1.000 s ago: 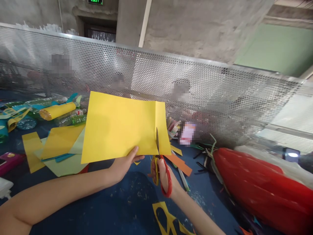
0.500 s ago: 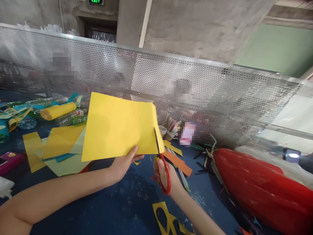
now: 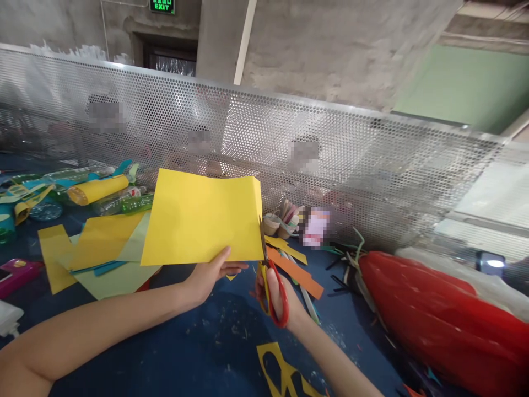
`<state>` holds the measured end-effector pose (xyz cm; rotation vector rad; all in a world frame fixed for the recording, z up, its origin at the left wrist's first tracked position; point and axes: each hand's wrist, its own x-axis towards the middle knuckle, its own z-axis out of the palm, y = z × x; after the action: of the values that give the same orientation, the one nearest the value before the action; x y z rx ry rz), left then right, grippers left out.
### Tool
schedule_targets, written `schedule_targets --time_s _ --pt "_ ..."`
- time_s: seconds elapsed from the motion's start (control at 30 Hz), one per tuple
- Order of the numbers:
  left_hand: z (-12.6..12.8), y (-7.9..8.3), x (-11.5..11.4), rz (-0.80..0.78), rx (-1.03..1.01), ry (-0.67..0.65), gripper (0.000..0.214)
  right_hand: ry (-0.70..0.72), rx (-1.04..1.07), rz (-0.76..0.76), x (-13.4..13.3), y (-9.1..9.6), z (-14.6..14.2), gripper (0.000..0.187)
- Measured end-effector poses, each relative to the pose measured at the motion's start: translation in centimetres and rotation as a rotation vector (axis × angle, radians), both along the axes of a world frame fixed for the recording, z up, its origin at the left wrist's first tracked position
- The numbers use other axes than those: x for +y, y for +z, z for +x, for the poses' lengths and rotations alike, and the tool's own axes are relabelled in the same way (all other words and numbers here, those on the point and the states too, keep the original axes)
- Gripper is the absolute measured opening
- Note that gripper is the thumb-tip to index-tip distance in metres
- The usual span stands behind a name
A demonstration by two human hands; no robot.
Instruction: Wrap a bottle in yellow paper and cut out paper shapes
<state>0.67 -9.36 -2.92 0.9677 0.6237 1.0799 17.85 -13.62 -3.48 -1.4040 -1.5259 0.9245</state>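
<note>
My left hand [image 3: 209, 274] pinches the lower edge of a yellow sheet of paper [image 3: 202, 218], thumb in front and fingers behind, and holds it upright above the table. In my right hand [image 3: 275, 289] is a pair of scissors [image 3: 281, 303] with red and yellow handles. Their dark blades point up at the paper's right edge, where a narrow strip bends back. Below my right wrist lies a yellow paper offcut [image 3: 283, 369] with holes cut out of it.
Coloured paper sheets [image 3: 103, 240] and plastic bottles [image 3: 99, 190] lie on the left of the blue table [image 3: 182, 353]. Orange strips [image 3: 295, 273] lie beyond my right hand. A large red plastic bundle [image 3: 433, 314] is at the right. A perforated metal screen [image 3: 256, 132] stands behind.
The yellow sheet has dropped slightly and its right edge has shifted left. The strip at that edge shows narrower, and the scissor handles have spread apart a little.
</note>
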Motion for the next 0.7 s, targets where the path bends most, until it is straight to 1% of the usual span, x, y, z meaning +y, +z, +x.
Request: schedule_targets --time_s 0.03,0.07,0.1,0.13,0.17,0.2,0.23,0.27,0.3,0.33,0.37,0.4,0.43,0.47,0.5,0.53,0.57,0.6,0.63,0.7 --pt "-0.1 -0.2 0.1 -0.005 0.024 -0.056 0.041 -0.006 0.035 -0.018 0.1 0.1 0.1 0.052" --pt "-0.3 -0.2 0.0 -0.014 0.060 -0.135 0.050 -0.007 0.073 -0.038 0.1 0.3 0.2 0.051" --pt "-0.6 -0.1 -0.1 -0.022 0.111 -0.255 0.062 -0.002 0.105 -0.057 0.2 0.4 0.4 0.052" --pt "-0.9 0.4 -0.4 -0.021 0.175 -0.403 0.071 0.010 0.120 -0.070 0.3 0.6 0.6 0.052" --pt "-1.4 1.2 -0.7 -0.007 0.260 -0.582 0.076 0.029 0.129 -0.080 0.4 0.6 0.9 0.053" --pt "-1.9 2.4 -1.1 0.022 0.369 -0.790 0.076 0.055 0.136 -0.091 0.5 0.6 1.2 0.054" --pt "-2.4 3.9 -1.5 0.088 0.481 -0.945 0.064 0.088 0.140 -0.105 0.7 0.6 1.6 0.055" --pt "-3.0 5.6 -1.8 0.174 0.601 -1.113 0.046 0.124 0.144 -0.120 0.8 0.5 1.9 0.056" --pt "-3.6 7.4 -1.7 0.259 0.693 -1.234 0.034 0.156 0.144 -0.134 0.9 0.3 2.3 0.056" --pt "-4.0 9.1 -1.4 0.341 0.728 -1.262 0.026 0.186 0.141 -0.147 1.0 0.2 2.6 0.056" --pt "-4.4 10.6 -0.6 0.419 0.713 -1.142 0.023 0.209 0.135 -0.157 1.0 0.0 2.8 0.056" --pt "-4.6 11.7 0.5 0.519 0.680 -0.908 0.023 0.224 0.125 -0.158 1.0 0.0 2.9 0.056" --pt "-4.8 12.4 2.0 0.615 0.657 -0.626 0.022 0.237 0.110 -0.153 1.0 0.0 3.0 0.055" --pt "-4.9 12.7 3.7 0.694 0.649 -0.319 0.022 0.249 0.092 -0.142 0.8 0.1 3.0 0.055" --pt "-5.0 12.7 5.4 0.759 0.650 -0.056 0.026 0.260 0.072 -0.127 0.7 0.2 3.0 0.055" --pt "-5.1 12.3 7.1 0.791 0.663 0.115 0.032 0.271 0.053 -0.114 0.6 0.4 3.0 0.055" --pt "-5.2 11.8 8.6 0.810 0.692 0.181 0.038 0.281 0.035 -0.104 0.4 0.6 2.9 0.055" --pt "-5.3 11.1 9.9 0.793 0.722 0.197 0.040 0.290 0.021 -0.102 0.3 0.9 2.9 0.056" --pt "-5.4 10.4 10.9 0.740 0.734 0.142 0.042 0.291 0.012 -0.105 0.1 1.2 2.9 0.056" --pt "-5.6 9.2 11.9 0.628 0.662 -0.018 0.044 0.281 -0.001 -0.120 -0.1 2.0 2.9 0.057"
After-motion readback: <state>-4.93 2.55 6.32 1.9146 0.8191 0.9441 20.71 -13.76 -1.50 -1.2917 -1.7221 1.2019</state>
